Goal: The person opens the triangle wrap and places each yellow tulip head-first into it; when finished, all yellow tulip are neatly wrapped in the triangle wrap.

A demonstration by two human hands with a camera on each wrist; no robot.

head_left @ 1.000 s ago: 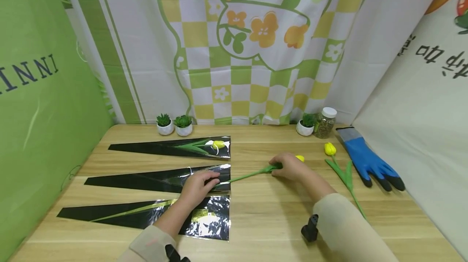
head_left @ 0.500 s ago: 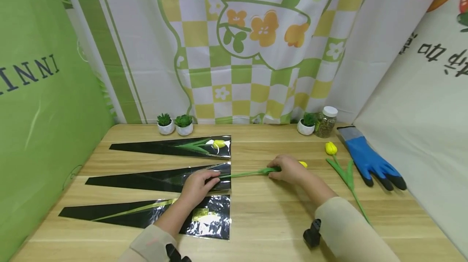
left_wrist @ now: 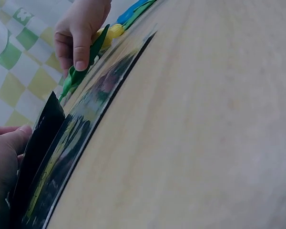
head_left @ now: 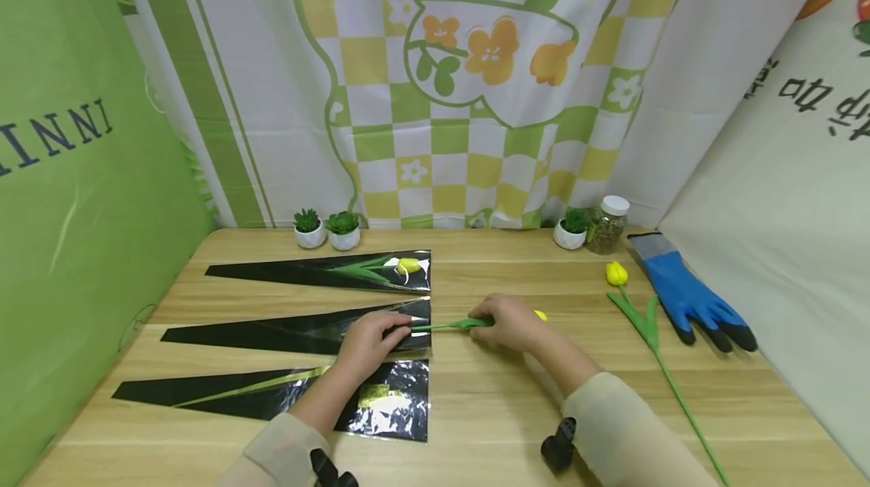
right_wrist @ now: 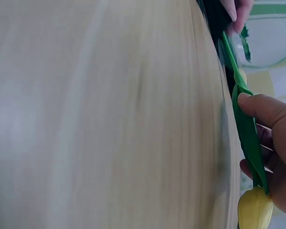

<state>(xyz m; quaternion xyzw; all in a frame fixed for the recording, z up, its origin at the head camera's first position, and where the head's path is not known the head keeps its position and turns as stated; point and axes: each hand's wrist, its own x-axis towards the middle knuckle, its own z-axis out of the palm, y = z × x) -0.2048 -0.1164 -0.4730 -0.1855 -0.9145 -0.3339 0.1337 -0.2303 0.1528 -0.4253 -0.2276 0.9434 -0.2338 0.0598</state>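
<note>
My right hand (head_left: pixel 510 323) pinches an artificial tulip (right_wrist: pixel 250 131) by its green leaves; the yellow bloom (right_wrist: pixel 255 210) shows below the fingers in the right wrist view. The stem runs left into the mouth of the middle black-and-clear flower sleeve (head_left: pixel 251 336). My left hand (head_left: pixel 370 343) lies over that sleeve near its wide end, thumb and fingertips pinching its edge. In the left wrist view the sleeve's black sheet (left_wrist: pixel 45 129) stands raised beside the left thumb.
Behind lies a sleeve (head_left: pixel 272 272) containing a yellow tulip; nearer is another sleeve (head_left: pixel 401 426) with a gold stripe. On the right are a loose tulip (head_left: pixel 616 273) and a blue glove (head_left: pixel 680 283). Potted succulents (head_left: pixel 343 238) and a jar (head_left: pixel 606 226) line the back edge.
My right hand has moved left with the tulip, and its stem has slid further into the middle sleeve. My left hand has stayed at the sleeve's mouth.
</note>
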